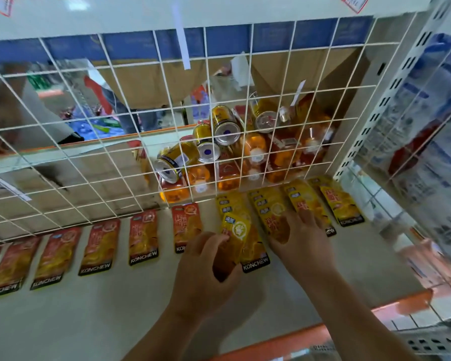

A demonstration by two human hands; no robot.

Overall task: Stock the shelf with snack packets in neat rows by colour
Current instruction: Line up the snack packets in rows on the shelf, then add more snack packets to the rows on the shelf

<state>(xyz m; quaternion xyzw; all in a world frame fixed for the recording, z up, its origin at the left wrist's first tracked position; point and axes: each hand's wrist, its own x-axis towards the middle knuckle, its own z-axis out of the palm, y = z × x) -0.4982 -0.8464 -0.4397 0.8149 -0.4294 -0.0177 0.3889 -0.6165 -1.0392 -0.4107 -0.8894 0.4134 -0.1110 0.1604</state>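
Observation:
Several red snack packets (142, 237) lie side by side in a row along the back of the white shelf (94, 308), from the far left to the middle. To their right lie stacks of yellow snack packets (343, 204). My left hand (206, 267) grips a yellow packet (235, 234) lifted over the leftmost yellow stack (255, 252). My right hand (301, 242) rests with spread fingers on the second yellow stack (271, 212), pressing it down.
A white wire grid (94, 142) stands right behind the packets. Beyond it lie gold cans (223, 125) and orange bottles (254, 149). A perforated upright (375, 105) and a wire side panel bound the right. An orange strip (284, 340) edges the shelf front.

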